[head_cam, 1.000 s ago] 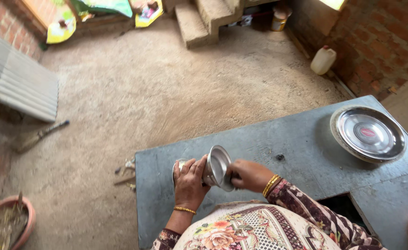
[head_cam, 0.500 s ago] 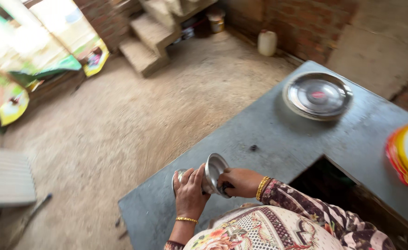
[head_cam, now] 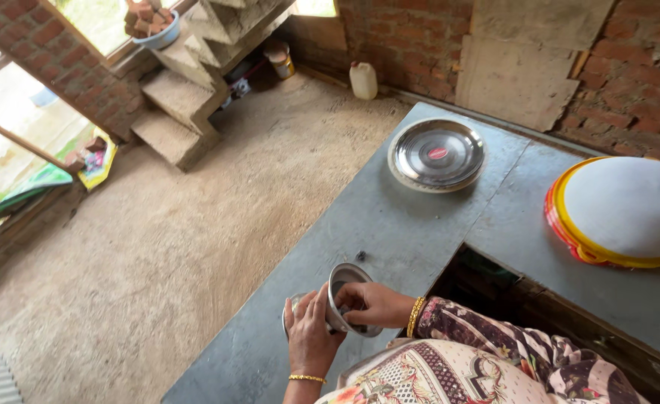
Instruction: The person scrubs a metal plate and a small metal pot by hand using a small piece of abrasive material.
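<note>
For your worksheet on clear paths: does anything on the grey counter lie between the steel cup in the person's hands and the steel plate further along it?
Only a small dark bit lies on the counter between the steel cup and the steel plate; otherwise nothing visible.

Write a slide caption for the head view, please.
Both hands, left hand and right hand, hold a steel cup above a grey stone counter.

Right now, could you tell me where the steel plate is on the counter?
In the head view the steel plate lies at the far end of the grey counter, left of the yellow-rimmed white basin, away from both hands.
</note>
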